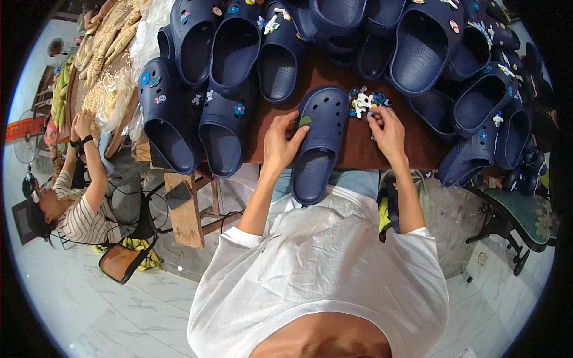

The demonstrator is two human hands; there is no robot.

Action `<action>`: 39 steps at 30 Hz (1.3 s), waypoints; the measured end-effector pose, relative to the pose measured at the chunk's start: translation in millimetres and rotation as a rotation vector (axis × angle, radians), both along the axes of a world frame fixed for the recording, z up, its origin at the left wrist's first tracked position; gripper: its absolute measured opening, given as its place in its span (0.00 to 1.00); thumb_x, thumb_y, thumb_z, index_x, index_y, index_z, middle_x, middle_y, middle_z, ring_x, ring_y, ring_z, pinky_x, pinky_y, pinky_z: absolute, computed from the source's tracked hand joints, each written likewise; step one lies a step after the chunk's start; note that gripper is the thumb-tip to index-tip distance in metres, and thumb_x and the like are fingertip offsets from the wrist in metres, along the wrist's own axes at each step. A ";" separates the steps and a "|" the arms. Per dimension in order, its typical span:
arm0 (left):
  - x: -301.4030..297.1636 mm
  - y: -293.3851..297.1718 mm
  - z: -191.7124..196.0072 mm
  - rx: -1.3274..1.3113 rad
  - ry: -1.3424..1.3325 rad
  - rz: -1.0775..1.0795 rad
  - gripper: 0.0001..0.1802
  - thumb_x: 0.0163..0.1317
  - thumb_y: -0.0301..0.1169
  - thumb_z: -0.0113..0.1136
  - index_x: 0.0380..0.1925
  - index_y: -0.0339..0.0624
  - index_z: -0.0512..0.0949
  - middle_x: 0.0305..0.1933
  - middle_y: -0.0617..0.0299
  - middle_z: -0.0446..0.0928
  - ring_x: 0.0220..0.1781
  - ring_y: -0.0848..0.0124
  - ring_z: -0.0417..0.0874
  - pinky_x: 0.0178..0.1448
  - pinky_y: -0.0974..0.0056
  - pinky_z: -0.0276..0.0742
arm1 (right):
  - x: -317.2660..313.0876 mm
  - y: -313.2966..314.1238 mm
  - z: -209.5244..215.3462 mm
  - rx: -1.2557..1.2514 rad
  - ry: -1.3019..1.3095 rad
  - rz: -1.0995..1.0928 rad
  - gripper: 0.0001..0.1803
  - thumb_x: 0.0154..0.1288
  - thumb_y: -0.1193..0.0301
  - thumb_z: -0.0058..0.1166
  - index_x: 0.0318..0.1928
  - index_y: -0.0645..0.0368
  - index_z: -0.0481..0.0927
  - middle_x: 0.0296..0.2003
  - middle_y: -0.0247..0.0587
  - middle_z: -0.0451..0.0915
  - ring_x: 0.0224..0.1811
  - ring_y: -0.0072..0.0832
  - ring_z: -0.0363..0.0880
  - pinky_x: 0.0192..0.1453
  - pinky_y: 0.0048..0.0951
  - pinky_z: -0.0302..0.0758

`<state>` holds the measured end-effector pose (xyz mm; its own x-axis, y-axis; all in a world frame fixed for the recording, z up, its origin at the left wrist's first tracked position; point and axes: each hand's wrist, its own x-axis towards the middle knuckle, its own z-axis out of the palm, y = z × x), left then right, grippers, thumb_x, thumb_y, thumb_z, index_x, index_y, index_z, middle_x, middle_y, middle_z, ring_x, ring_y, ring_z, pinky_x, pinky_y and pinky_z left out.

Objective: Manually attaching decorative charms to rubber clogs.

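Note:
A navy blue clog (319,122) with round holes in its toe lies in front of me, toe pointing away, its heel over the table's near edge. My left hand (282,142) grips its left side, the thumb on top. By that thumb tip is a small dark green piece (305,121), too small to name. A little heap of shoe charms (363,105), white, blue and other colours, sits right of the clog's toe. My right hand (389,132) is at the heap's near right edge, thumb and forefinger pinched together; whatever is between them cannot be made out.
Clogs with charms (224,125) stand at the left; more clogs (421,45) are piled at the back and right of the brown table (370,154). A phone (178,195) rests on a wooden stool (184,218). Another person (83,206) works at the far left.

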<state>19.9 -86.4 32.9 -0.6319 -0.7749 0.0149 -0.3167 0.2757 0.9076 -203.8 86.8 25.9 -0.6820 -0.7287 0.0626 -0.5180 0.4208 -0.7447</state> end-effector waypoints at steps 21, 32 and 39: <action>-12.1 -16.8 4.7 -0.411 0.050 -0.280 0.08 0.61 0.23 0.64 0.41 0.36 0.82 0.44 0.52 0.82 0.46 0.56 0.81 0.50 0.57 0.76 | 98.4 -12.6 18.2 -0.171 0.216 0.241 0.27 0.53 0.71 0.66 0.56 0.55 0.75 0.47 0.47 0.69 0.50 0.46 0.69 0.54 0.44 0.72; -17.5 -13.6 2.6 -0.215 0.055 -0.293 0.09 0.61 0.20 0.61 0.38 0.35 0.71 0.38 0.48 0.72 0.41 0.48 0.76 0.45 0.53 0.73 | 109.1 -11.8 4.2 -0.119 0.163 0.130 0.29 0.52 0.70 0.65 0.56 0.55 0.72 0.49 0.50 0.66 0.47 0.50 0.75 0.49 0.46 0.76; -14.0 -8.4 -2.0 -0.210 0.102 -0.273 0.09 0.62 0.19 0.60 0.37 0.34 0.69 0.37 0.48 0.69 0.37 0.50 0.76 0.42 0.54 0.72 | 109.2 -10.4 1.7 -0.150 0.195 0.143 0.30 0.52 0.69 0.65 0.57 0.55 0.71 0.48 0.51 0.66 0.45 0.50 0.76 0.46 0.46 0.77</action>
<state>5.9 -94.8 30.9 -0.8023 -0.5509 0.2297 -0.1160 0.5214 0.8454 -94.6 76.4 27.7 -0.5377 -0.7892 0.2968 -0.7037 0.2261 -0.6736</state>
